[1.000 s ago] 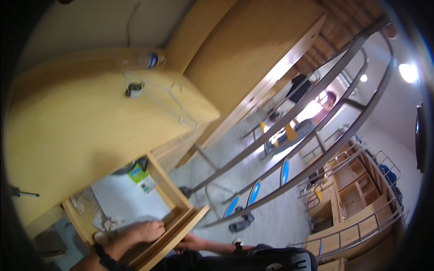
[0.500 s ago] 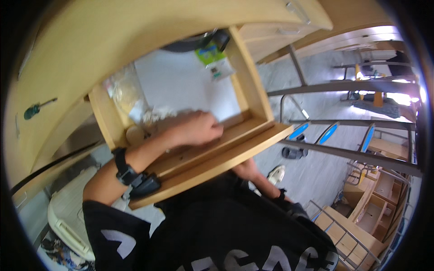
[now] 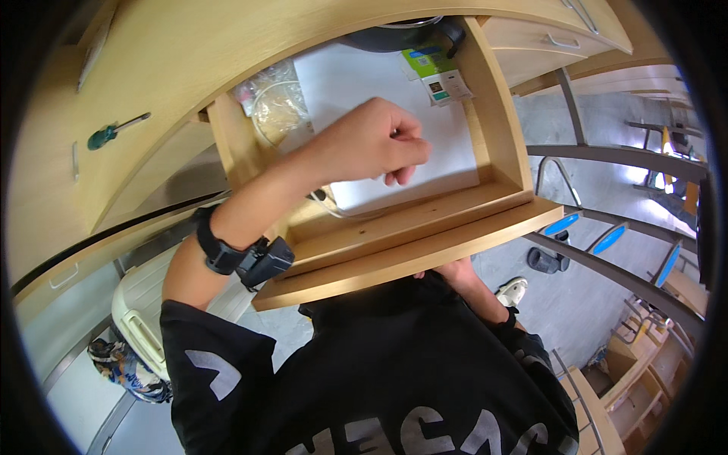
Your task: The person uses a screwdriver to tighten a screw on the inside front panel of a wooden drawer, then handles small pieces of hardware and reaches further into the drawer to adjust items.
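My left hand (image 3: 383,144) is raised over an open wooden drawer (image 3: 506,129), its fingers curled closed. Whatever might be inside those fingers is hidden. Beneath it lies a white sheet (image 3: 341,80) covering much of the drawer's bottom. A white cable (image 3: 327,206) curves along the drawer's near left part, partly behind my left forearm. Clear plastic bags (image 3: 279,98) are bunched in the left corner. My right hand (image 3: 453,271) is at the underside of the drawer front, mostly tucked behind it, so its fingers barely show.
A green-and-white packet (image 3: 444,85) and a black curved object (image 3: 394,36) lie at the drawer's far end. On the desktop left is a green-handled screwdriver (image 3: 114,133). A metal ladder with blue-padded steps (image 3: 609,239) stands right; a cream suitcase (image 3: 140,334) stands lower left.
My left hand has risen and moved from the drawer's near inner edge to above the white sheet. The whole view has shifted, and my right hand stays at the drawer front.
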The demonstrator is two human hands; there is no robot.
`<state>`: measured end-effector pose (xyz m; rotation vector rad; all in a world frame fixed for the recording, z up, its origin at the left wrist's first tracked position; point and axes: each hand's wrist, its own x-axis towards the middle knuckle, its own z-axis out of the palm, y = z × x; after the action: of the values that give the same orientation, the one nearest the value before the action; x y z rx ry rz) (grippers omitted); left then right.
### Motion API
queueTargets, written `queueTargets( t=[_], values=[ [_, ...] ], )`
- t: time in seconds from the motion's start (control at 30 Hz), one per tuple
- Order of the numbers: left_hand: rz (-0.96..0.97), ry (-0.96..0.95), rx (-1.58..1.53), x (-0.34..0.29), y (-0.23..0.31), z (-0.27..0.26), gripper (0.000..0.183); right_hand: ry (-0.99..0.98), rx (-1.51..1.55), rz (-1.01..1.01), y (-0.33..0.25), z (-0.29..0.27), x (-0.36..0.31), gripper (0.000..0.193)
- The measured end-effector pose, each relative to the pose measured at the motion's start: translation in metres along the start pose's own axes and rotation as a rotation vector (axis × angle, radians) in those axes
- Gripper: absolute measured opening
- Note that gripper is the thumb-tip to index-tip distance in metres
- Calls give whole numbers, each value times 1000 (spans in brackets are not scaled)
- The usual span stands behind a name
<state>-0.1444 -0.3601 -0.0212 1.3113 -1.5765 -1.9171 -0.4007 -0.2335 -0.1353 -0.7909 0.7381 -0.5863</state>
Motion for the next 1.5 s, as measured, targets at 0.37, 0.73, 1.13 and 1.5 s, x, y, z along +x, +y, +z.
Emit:
queueTargets(
  t=[0.37,0.73,1.13,1.5],
  values=[
    [-112,-324,543,-50,-49,-12,24,-239,-248,-54,15,30,17,5],
    [-98,-312,513,-55,-51,11,26,-198,-116,89,19,36,16,17],
    [-33,-308,534,-50,-62,19,27,-226,-163,163,12,43,9,16],
    [0,-340,432,-54,-63,16,24,-222,-247,-8,13,47,8,7]
  ],
)
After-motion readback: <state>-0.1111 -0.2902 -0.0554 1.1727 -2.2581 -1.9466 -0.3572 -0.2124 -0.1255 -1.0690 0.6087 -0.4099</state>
